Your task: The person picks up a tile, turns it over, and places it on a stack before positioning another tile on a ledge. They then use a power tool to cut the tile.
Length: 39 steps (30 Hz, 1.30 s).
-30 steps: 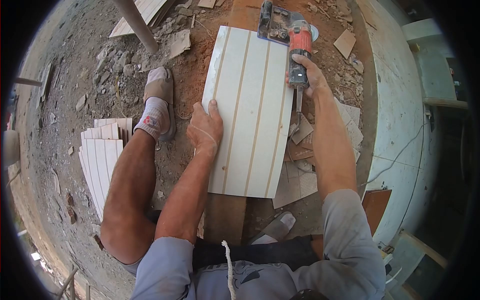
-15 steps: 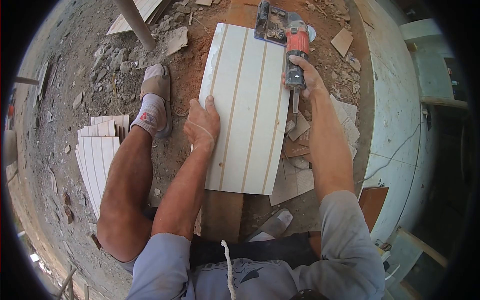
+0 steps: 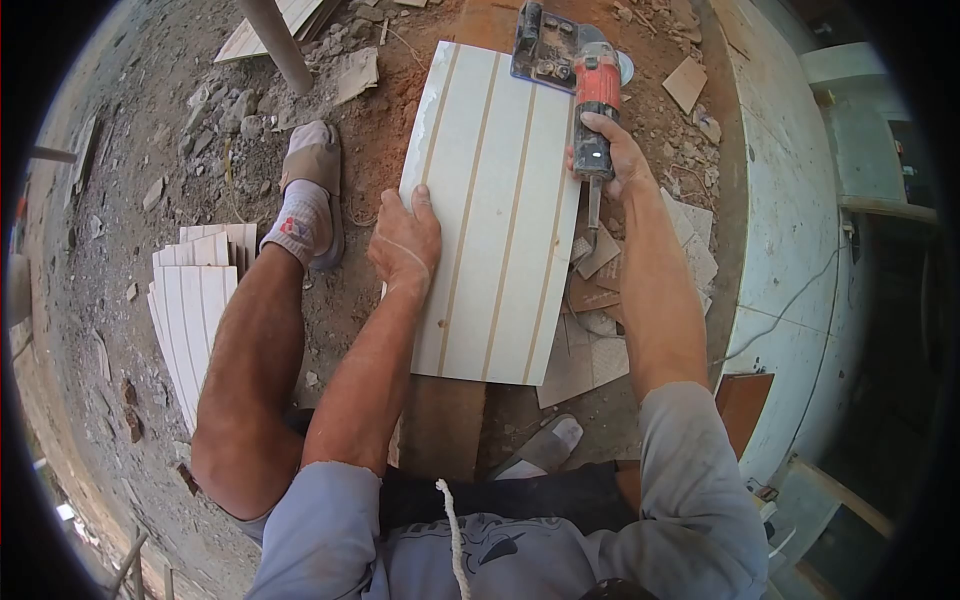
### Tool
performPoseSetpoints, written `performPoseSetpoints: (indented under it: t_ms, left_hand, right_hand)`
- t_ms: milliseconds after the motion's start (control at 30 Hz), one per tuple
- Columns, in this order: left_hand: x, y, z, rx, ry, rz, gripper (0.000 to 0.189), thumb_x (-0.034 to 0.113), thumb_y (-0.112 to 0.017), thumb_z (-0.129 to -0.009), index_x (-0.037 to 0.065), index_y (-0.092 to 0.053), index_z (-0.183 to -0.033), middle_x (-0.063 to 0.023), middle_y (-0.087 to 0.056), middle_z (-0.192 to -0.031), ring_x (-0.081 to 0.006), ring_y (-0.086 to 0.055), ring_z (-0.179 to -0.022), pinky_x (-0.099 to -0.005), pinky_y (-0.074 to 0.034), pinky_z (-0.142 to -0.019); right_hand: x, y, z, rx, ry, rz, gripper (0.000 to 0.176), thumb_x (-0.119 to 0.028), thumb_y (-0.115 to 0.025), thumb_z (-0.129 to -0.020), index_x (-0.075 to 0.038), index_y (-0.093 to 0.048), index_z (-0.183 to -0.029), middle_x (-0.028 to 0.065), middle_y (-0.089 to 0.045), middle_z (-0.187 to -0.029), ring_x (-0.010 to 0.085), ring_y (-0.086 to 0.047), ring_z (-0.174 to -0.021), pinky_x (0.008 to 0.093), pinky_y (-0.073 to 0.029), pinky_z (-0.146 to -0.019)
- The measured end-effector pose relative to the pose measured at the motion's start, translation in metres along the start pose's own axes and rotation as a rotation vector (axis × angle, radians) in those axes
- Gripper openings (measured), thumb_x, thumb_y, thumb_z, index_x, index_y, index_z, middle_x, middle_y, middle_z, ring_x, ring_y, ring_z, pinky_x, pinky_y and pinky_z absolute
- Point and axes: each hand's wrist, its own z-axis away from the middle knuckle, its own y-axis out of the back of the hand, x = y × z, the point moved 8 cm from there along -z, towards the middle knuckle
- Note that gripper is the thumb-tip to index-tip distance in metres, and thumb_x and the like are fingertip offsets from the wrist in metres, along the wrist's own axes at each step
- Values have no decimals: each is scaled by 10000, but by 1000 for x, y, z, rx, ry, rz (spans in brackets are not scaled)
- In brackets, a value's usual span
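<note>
A long white tile (image 3: 490, 220) with brown stripes lies before me; a ragged pale strip runs along its upper left edge. My left hand (image 3: 405, 240) grips that left edge, thumb on top and fingers curled round the side. In my right hand (image 3: 615, 155) is a red and black angle grinder (image 3: 597, 95), fingers wrapped about its body. Its flat base plate (image 3: 545, 55) overlaps the tile's far right corner, and a pale disc (image 3: 626, 68) shows at its right side. The grinder's cord drops from its rear end.
Under the tile runs a wooden plank (image 3: 440, 425). Striped tiles (image 3: 195, 320) are stacked at left, beside my foot (image 3: 312, 190). Broken tile pieces (image 3: 585, 365) lie at right. Rubble (image 3: 235, 110) and a post (image 3: 275, 45) stand ahead; a pale slab (image 3: 790, 250) borders the right side.
Almost nothing differs. The tile, grinder and both hands keep their places relative to each other, with only a slight shift of the view.
</note>
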Motion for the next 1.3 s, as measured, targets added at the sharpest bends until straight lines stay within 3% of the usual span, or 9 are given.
performPoseSetpoints:
  t_ms: [133, 200, 633, 700, 1300]
  left_hand:
    - [-1, 1, -1, 39, -17, 3, 478, 463, -418, -955, 21, -515, -1109, -253, -653, -1002, -435, -619, -972, -500, -449, -859]
    - [0, 1, 0, 27, -22, 10, 433, 452, -414, -961, 28, -494, -1006, -233, -620, -1041, -431, -601, -977, -521, -448, -842]
    - [1, -1, 1, 41, -14, -6, 435, 453, -426, -957, 30, -507, -1017, -227, -632, -1024, -418, -612, -967, -509, -454, -841]
    - [2, 3, 3, 87, -23, 14, 431, 451, -438, -952, 31, -518, -1003, -221, -642, -1008, -413, -622, -944, -500, -459, -834]
    - [2, 1, 2, 95, -35, -13, 458, 471, -436, -944, 24, -521, -998, -225, -638, -996, -432, -616, -933, -508, -456, -817]
  right_hand:
    - [1, 0, -1, 1, 5, -20, 481, -368, -738, -757, -24, -518, -1012, 139, -648, -741, 220, -654, -556, 362, -560, -496]
    - [0, 1, 0, 25, 10, -9, 466, -365, -739, -757, -27, -524, -995, 135, -648, -735, 221, -654, -553, 360, -557, -487]
    - [-1, -6, 3, -14, 38, -19, 430, -366, -720, -778, -27, -540, -974, 127, -649, -718, 213, -651, -540, 355, -561, -482]
    - [-1, -4, 5, 38, 28, -1, 380, -362, -713, -771, -34, -584, -914, 80, -626, -658, 194, -624, -510, 342, -537, -470]
    - [9, -1, 10, 27, 6, -9, 435, -373, -720, -774, -6, -562, -946, 117, -640, -714, 203, -646, -549, 345, -561, -483]
